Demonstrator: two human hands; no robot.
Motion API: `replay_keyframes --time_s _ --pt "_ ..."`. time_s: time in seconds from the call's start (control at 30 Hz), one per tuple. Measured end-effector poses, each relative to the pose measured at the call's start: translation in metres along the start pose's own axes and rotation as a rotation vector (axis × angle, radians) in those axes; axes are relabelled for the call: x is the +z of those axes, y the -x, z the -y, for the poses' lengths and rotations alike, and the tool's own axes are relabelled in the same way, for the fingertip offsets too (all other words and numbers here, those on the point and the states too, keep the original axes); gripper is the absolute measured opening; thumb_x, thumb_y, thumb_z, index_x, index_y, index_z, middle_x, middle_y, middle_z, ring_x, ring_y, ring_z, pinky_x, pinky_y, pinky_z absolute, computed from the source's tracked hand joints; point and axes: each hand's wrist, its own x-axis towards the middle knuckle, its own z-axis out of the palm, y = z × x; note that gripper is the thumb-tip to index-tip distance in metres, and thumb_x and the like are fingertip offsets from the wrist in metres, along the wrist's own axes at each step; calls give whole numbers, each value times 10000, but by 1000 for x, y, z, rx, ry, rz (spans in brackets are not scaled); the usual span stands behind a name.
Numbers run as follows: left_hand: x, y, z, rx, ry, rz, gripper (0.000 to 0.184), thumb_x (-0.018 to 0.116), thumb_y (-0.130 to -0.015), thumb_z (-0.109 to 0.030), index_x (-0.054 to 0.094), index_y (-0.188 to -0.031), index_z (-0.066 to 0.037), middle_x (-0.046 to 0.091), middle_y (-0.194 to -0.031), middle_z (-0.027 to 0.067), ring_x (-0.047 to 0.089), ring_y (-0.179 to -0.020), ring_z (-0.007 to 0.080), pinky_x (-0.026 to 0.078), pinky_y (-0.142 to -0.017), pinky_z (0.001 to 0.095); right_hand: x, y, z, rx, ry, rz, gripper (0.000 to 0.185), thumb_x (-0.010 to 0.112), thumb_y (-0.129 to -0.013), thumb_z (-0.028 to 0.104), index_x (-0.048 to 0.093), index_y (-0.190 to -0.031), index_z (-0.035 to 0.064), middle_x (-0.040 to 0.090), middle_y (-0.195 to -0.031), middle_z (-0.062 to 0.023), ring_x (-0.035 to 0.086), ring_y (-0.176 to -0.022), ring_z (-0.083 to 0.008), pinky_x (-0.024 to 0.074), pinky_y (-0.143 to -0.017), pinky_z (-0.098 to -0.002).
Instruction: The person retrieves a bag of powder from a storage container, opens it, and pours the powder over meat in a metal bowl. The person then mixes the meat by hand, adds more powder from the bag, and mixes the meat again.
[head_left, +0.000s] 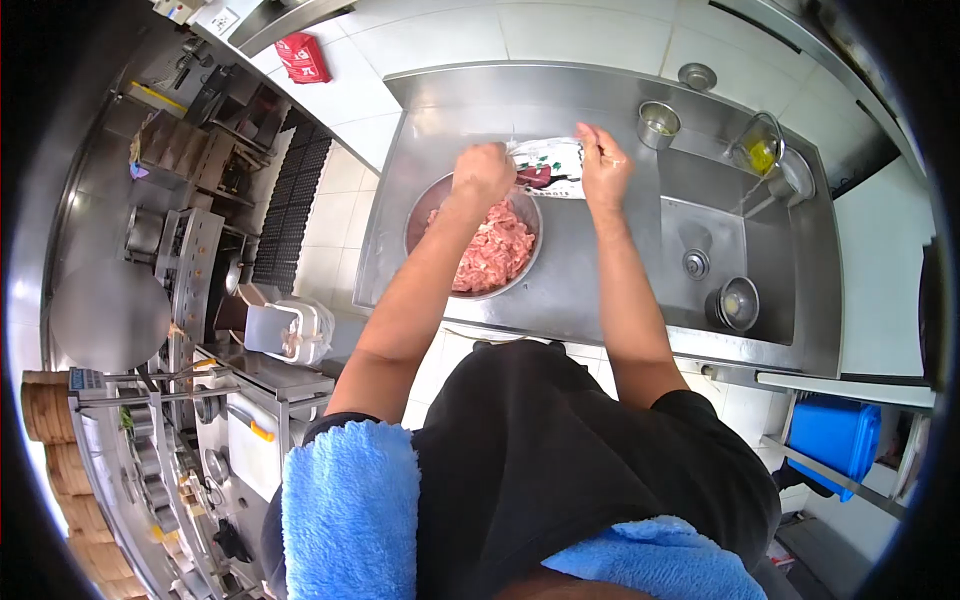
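Nearest lay the person's black shirt [590, 470], with a blue towel [352, 505] over the left shoulder and more blue cloth [655, 560] bunched to the right. To the near right, below the level of the steel tabletop [565, 285], stood a blue bin [833, 440]; to the near left was a white tub [300, 335].

Toward the left of the tabletop sat a wide metal bowl [417, 222] heaped with pink meat [500, 245] (raw, by its colour). Just beyond the meat, both hands were occupied: the left hand [485, 170] was closed around the left end of a printed bag [562, 165], partly above the bowl, while the right hand [605, 165] gripped its right end. The printed bag stretched between them over the far part of the tabletop, its white face marked with green, dark red and black.

To the right was a sink [715, 222], with a metal cup [740, 303] tilted in its near right part and a round drain [695, 263] farther in. Beyond the right hand, a metal container [659, 125] stood near the sink's far left corner. Something yellow [762, 155] showed at the sink's far right, too small to identify. Farthest off were a small metal dish [697, 76] behind the tabletop and a red packet [302, 57] on a white surface to the far left.
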Motion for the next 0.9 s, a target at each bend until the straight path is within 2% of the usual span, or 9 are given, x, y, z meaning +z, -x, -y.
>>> replay_keyframes --time_s 0.17,0.27,0.4,0.5,0.57,0.67,0.77,0.87,0.9 --pt "33 -2 0 -25 497 -235 290 473 -909 -177 688 -919 17 693 -832 274 699 -825 426 538 -793 479 -22 14 2 112 -72 -81 223 658 -1011 187 746 -1018 -18 763 -850 -77 656 -750 -98 529 -694 -274" --pt "60 -17 -2 -136 797 -378 285 456 -921 -171 664 -861 14 655 -687 174 657 -708 312 518 -712 429 -20 20 5 257 -205 -151 288 643 -1028 237 747 -989 -29 750 -852 -57 627 -766 -87 522 -718 -268" --pt "77 -45 -1 -630 1590 -373 288 435 -951 -152 664 -828 -29 646 -803 75 612 -736 194 499 -687 371 -17 26 -4 387 -346 -242 345 638 -1033 283 753 -949 -30 728 -831 -41 604 -758 -84 507 -716 -266" --pt "55 -31 -29 -597 1532 -311 324 412 -990 -205 659 -1053 -5 673 -952 110 635 -856 208 518 -748 387 -22 17 2 380 -321 -232 361 638 -1033 292 756 -936 -35 709 -809 -28 580 -739 -85 493 -700 -272" --pt "72 -38 -17 -524 1393 -163 536 410 -1045 -450 601 -1268 0 663 -1161 136 634 -1046 253 522 -892 439 -29 9 -2 354 -295 -238 344 635 -1033 265 751 -917 -37 722 -800 -38 602 -732 -80 505 -689 -268" --pt "25 2 -46 -366 1520 96 839 361 -982 -743 482 -1431 -44 580 -1346 151 565 -1239 302 449 -1033 553 -37 4 0 313 -215 -273 322 638 -1030 253 752 -933 -32 728 -805 -42 602 -724 -83 505 -689 -267" --pt "43 11 -38 -241 1677 145 1002 276 -892 -884 368 -1528 -115 464 -1507 137 443 -1396 347 342 -1111 651 -40 2 -10 287 -311 -236 275 650 -1019 225 751 -954 -22 742 -813 -53 623 -726 -88 515 -690 -273" --pt "49 28 -61 -334 1802 243 967 298 -897 -875 364 -1532 -148 483 -1494 122 463 -1381 341 342 -1111 646 -39 8 8 116 -131 -176 218 672 -994 194 748 -962 -8 759 -837 -83 682 -748 -123 536 -686 -294" --pt "50 30 -75 -403 1842 187 934 339 -899 -864 418 -1492 -146 528 -1453 104 500 -1341 333 373 -1079 650 -39 11 14 58 10 -155 174 698 -965 173 746 -979 7 766 -880 -108 731 -784 -183 559 -686 -319"
